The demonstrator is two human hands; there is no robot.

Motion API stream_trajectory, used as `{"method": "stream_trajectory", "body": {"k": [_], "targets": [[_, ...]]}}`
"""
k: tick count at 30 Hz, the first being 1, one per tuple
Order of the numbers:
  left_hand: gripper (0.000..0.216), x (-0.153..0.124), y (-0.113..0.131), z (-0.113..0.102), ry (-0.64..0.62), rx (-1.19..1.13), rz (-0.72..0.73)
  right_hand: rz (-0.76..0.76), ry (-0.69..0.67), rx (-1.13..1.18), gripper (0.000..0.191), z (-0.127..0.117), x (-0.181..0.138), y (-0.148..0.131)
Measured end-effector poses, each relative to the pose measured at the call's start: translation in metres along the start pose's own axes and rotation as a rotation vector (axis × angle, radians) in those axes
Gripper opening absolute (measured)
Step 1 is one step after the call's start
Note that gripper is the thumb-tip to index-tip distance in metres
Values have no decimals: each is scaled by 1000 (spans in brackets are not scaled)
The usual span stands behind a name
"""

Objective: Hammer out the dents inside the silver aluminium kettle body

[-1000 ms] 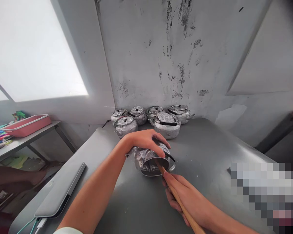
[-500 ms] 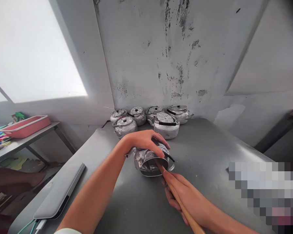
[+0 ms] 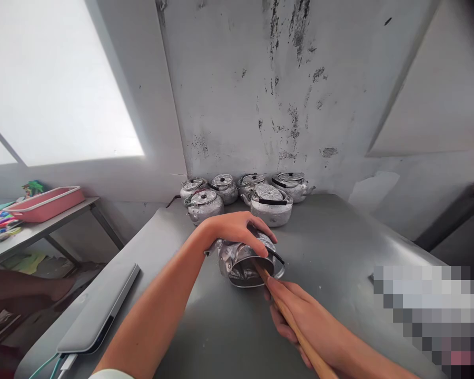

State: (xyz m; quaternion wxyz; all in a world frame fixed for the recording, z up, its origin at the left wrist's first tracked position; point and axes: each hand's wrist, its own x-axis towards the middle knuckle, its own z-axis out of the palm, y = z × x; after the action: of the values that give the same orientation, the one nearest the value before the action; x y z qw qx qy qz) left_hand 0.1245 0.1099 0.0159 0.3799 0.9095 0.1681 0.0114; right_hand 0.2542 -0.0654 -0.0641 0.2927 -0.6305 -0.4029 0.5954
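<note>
A small silver kettle (image 3: 237, 266) lies on its side on the grey metal table (image 3: 332, 247), its open mouth facing me. My left hand (image 3: 237, 230) is clamped over the top of the kettle and holds it down. My right hand (image 3: 300, 318) grips a wooden stick (image 3: 296, 331) whose far end reaches into the kettle's mouth. The stick's tip is hidden inside the kettle.
Several lidded silver kettles (image 3: 268, 202) stand in a cluster at the table's far edge by the stained wall. A grey laptop (image 3: 98, 310) with a cable lies at the table's left edge. A side table at left carries a pink tray (image 3: 43, 202). A blurred patch covers the right.
Nothing has clearly moved; both hands keep the same hold on the kettle and stick, with only a slight shift of the view.
</note>
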Motion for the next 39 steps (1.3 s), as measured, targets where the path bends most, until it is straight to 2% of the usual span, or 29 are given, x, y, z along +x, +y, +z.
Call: {"method": "stream_trajectory", "body": {"k": [12,39], "targets": [[45,0,2,0,3,0,5,27,35,-14,37,5,-3,3],[46,1,0,-1,-1,19,6,41,82,-31,39,1,-4,-2]]}}
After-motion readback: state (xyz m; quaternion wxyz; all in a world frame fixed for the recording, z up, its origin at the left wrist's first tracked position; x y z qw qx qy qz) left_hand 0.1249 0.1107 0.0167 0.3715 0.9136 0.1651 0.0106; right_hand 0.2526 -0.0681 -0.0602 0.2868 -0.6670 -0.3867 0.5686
